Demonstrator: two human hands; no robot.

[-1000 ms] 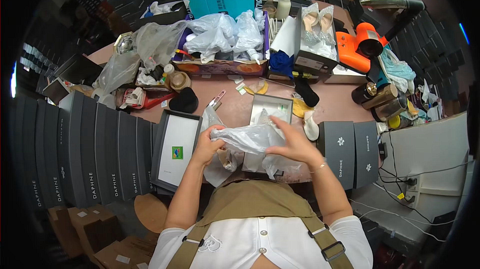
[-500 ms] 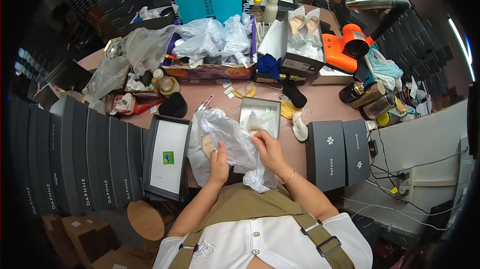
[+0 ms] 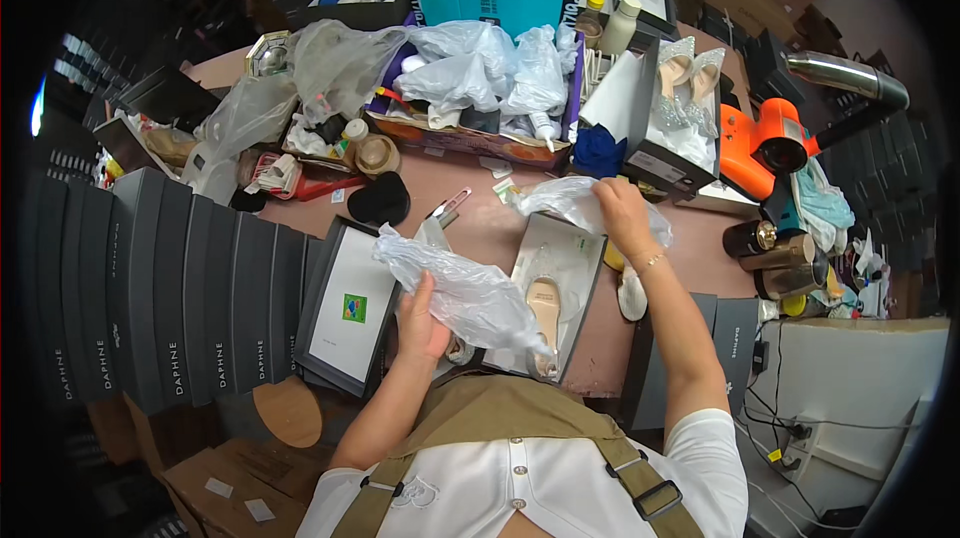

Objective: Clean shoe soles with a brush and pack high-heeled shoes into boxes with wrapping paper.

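Observation:
My left hand (image 3: 425, 326) is closed around a shoe draped in a crumpled, translucent plastic sheet (image 3: 460, 293). Most of that shoe is hidden; only a small bit shows beside my palm. My right hand (image 3: 625, 218) reaches over the far end of an open shoebox (image 3: 575, 343), pinching a second thin plastic sheet (image 3: 565, 200). In the box lies a beige-soled shoe (image 3: 544, 310) with clear material around it, its near end partly under the left sheet. The grey box lid (image 3: 335, 323), white inside with a green card, leans left of my left hand.
Dark grey shoeboxes (image 3: 190, 298) stand in a row at left; more (image 3: 735, 338) are by my right arm. Behind are a purple carton (image 3: 470, 141) of plastic-wrapped items, a box with glittery heels (image 3: 685, 88), and an orange device (image 3: 765, 138). A black pad (image 3: 379, 200) lies nearby.
My right hand has moved up and right, drawing a plastic sheet over the box's far end. The box now sits nearer me, its shoe more exposed. Plastic now covers the shoe in my left hand.

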